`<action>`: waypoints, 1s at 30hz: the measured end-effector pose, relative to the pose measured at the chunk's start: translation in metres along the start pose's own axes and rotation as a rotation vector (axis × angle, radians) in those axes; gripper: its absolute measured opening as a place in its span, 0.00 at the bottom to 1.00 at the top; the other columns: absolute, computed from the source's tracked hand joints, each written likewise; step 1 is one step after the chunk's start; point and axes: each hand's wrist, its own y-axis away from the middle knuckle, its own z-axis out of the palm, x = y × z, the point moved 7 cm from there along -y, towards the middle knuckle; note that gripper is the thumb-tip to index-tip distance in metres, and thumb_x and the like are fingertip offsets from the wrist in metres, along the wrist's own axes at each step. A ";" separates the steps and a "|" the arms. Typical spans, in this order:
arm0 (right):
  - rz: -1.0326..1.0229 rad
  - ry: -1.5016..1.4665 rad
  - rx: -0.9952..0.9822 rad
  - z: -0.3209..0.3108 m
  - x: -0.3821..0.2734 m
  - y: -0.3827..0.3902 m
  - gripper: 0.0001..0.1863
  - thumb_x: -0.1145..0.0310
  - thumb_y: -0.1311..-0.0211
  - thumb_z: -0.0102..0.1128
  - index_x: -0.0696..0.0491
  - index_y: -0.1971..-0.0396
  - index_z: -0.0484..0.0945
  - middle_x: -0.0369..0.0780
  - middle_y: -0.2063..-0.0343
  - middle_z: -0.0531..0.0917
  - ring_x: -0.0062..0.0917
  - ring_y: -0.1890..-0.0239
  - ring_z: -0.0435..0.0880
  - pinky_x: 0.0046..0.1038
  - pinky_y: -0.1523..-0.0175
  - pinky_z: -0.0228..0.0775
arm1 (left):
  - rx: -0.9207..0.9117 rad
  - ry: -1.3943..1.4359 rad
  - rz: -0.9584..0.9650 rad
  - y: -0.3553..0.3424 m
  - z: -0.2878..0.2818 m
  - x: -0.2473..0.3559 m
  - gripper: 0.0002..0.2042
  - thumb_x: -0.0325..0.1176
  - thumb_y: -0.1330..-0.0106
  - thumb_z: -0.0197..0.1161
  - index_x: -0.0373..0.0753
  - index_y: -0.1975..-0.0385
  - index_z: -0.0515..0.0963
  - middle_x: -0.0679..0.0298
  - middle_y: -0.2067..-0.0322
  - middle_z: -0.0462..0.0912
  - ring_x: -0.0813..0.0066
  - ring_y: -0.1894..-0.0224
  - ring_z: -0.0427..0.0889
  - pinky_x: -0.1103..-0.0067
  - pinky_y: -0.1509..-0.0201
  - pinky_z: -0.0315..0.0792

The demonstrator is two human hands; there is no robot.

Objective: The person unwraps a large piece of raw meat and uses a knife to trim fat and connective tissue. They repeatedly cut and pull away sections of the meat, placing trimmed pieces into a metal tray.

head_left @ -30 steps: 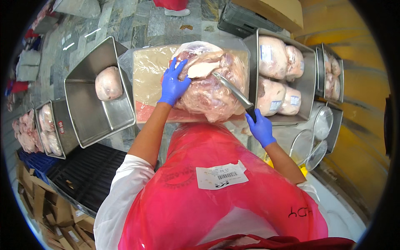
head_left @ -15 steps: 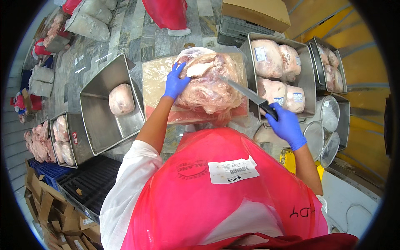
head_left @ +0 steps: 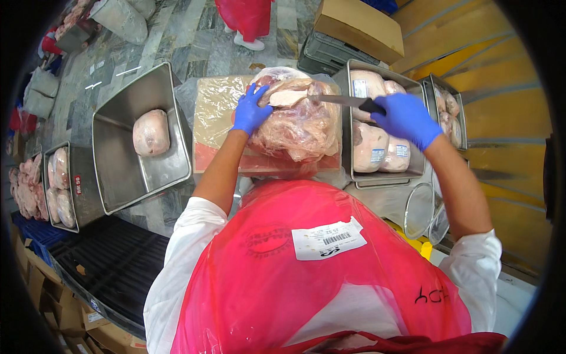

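A large, loose piece of raw meat (head_left: 295,133) with a pale patch on top lies on a board (head_left: 215,121) covered in clear plastic. My left hand (head_left: 250,115), in a blue glove, rests on the meat's left side with fingers apart. My right hand (head_left: 407,118), gloved alike, grips the black handle of a long knife (head_left: 351,101); its blade lies level, reaching left to the upper right of the meat, over the edge of a steel tub (head_left: 423,168) of bagged meat.
Left stand a steel bin (head_left: 106,177) with one wrapped piece, a filled bin (head_left: 85,200), and black pallets (head_left: 109,265) over torn cardboard. Grey crates and a box (head_left: 356,29) stand behind the tub, near another person (head_left: 244,17) in red. More tubs are at right.
My right hand with the knife has risen and moved right, turning the blade from slanted to nearly level. My left hand has stayed on the meat.
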 end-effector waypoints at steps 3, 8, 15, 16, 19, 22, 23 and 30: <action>-0.084 0.176 -0.158 -0.039 -0.018 -0.047 0.15 0.54 0.41 0.65 0.50 0.62 0.86 0.47 0.64 0.87 0.45 0.59 0.86 0.43 0.54 0.78 | -0.007 0.009 -0.007 0.000 -0.001 0.001 0.34 0.46 0.47 0.68 0.60 0.35 0.73 0.56 0.29 0.65 0.43 0.35 0.71 0.60 0.30 0.67; -0.241 0.207 -0.229 -0.060 -0.036 -0.109 0.15 0.57 0.45 0.67 0.53 0.66 0.87 0.48 0.69 0.87 0.45 0.63 0.86 0.42 0.58 0.79 | 0.046 0.015 0.090 -0.002 -0.001 0.004 0.32 0.44 0.47 0.67 0.58 0.36 0.75 0.52 0.30 0.67 0.43 0.36 0.72 0.60 0.29 0.66; -0.151 0.012 -0.293 -0.002 -0.012 -0.094 0.19 0.53 0.36 0.63 0.54 0.58 0.84 0.50 0.66 0.86 0.48 0.62 0.86 0.44 0.56 0.78 | 0.032 0.059 0.029 0.004 -0.008 0.002 0.32 0.42 0.47 0.69 0.58 0.37 0.76 0.50 0.31 0.68 0.41 0.36 0.72 0.60 0.30 0.67; -0.103 -0.048 -0.271 0.018 0.000 -0.075 0.20 0.52 0.35 0.62 0.54 0.56 0.82 0.51 0.67 0.86 0.48 0.63 0.86 0.45 0.57 0.78 | 0.019 0.075 0.011 0.009 -0.007 0.001 0.32 0.43 0.48 0.69 0.58 0.37 0.76 0.50 0.31 0.67 0.40 0.35 0.71 0.59 0.30 0.66; 0.022 -0.284 -0.063 0.078 0.024 -0.015 0.20 0.51 0.32 0.60 0.53 0.54 0.79 0.52 0.72 0.85 0.50 0.68 0.85 0.49 0.63 0.76 | 0.009 0.093 0.013 0.004 -0.005 0.005 0.32 0.43 0.49 0.71 0.58 0.38 0.76 0.51 0.30 0.66 0.39 0.34 0.69 0.59 0.29 0.65; 0.164 -0.426 -0.104 0.131 0.029 0.014 0.19 0.52 0.30 0.57 0.52 0.53 0.74 0.52 0.75 0.84 0.52 0.72 0.84 0.49 0.68 0.73 | 0.007 0.121 0.052 0.003 -0.004 0.005 0.33 0.42 0.49 0.71 0.58 0.37 0.76 0.52 0.29 0.65 0.38 0.34 0.69 0.59 0.28 0.64; 0.205 -0.461 -0.146 0.147 0.031 0.016 0.20 0.51 0.30 0.57 0.52 0.51 0.73 0.52 0.74 0.84 0.52 0.71 0.84 0.49 0.67 0.74 | 0.011 0.132 0.071 0.000 -0.008 0.008 0.33 0.42 0.48 0.71 0.57 0.37 0.76 0.53 0.29 0.65 0.38 0.34 0.69 0.59 0.28 0.64; 0.203 -0.671 0.068 0.226 0.025 0.037 0.22 0.49 0.30 0.56 0.51 0.48 0.71 0.52 0.70 0.85 0.52 0.67 0.84 0.49 0.64 0.75 | -0.073 0.081 0.041 -0.007 -0.009 0.008 0.34 0.38 0.48 0.72 0.53 0.35 0.75 0.52 0.28 0.64 0.51 0.30 0.67 0.65 0.29 0.66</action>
